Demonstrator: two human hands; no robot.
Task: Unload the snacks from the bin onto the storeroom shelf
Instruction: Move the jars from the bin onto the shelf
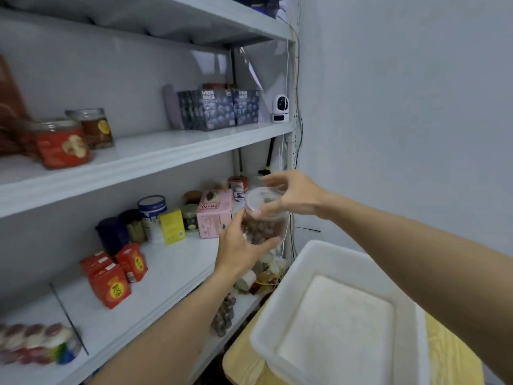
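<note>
I see the clear jar (266, 226) of brown snacks held in the air at the right end of the lower shelf (177, 262), near the far corner of the white bin (319, 247), which stands on a yellow worktop (449, 354). The left grip (238, 248) is curled around the body of the jar from below, and the right grip (295, 198) pinches its transparent lid from above. Behind the jar a pink box (215, 215) stands on this shelf, and red boxes (113, 276) stand further left.
</note>
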